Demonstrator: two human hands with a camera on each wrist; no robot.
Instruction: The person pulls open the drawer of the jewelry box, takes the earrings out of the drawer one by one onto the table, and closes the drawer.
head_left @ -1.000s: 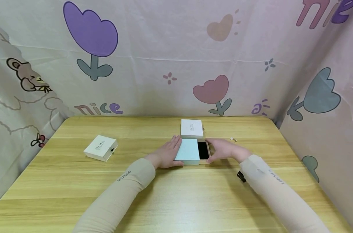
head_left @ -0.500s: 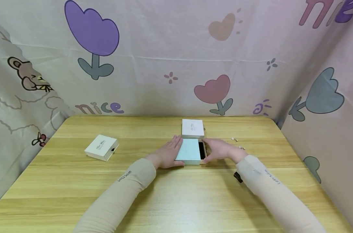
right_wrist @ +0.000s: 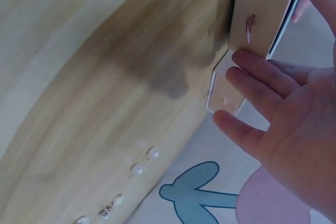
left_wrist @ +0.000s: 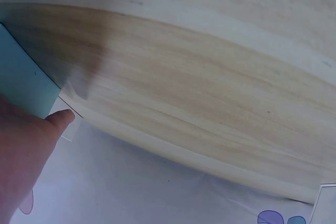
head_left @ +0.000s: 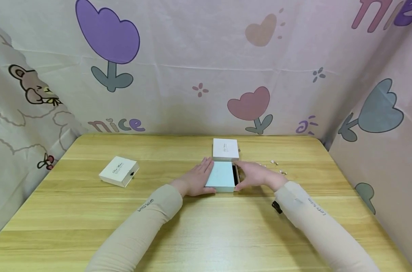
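Note:
In the head view a pale blue drawer box lies at mid-table, its lid-like sleeve over most of a drawer with a black inside. My left hand rests along the sleeve's left side, thumb at the front and fingers toward the back. At the drawer's right end my right hand touches it, thumb near the front corner and fingers near the back one. The right wrist view shows the fingers extended beside the drawer's end face, which has a small pull tab. The palm's contact is hidden.
A white box stands just behind the blue one. Another white box with a dark tab sits at left. Several small pearl-like earrings lie behind the right wrist. A patterned cloth hangs at the table's back edge.
The drawer has slid leftward into the blue sleeve, leaving a thinner black strip visible. My right hand has moved left with it, uncovering more small earrings; my left hand has stayed.

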